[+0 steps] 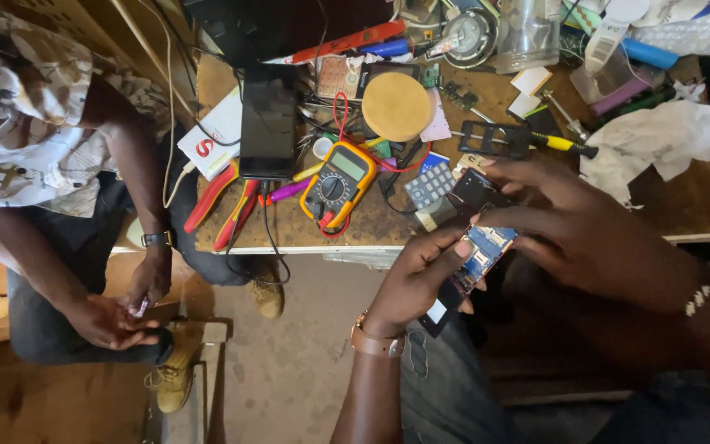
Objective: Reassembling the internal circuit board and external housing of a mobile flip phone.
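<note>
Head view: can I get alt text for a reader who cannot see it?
Both hands, left and right, hold an opened phone with its circuit board showing, beside a cluttered workbench with a yellow multimeter. Another person sits at left.

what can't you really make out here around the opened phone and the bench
Head view only:
- Opened phone: lower end hidden by the left hand.
- Right hand: fingertips cover the phone's top edge.
- Multimeter dial setting: too small.
- Other person's hands: item held too small to identify.
</note>
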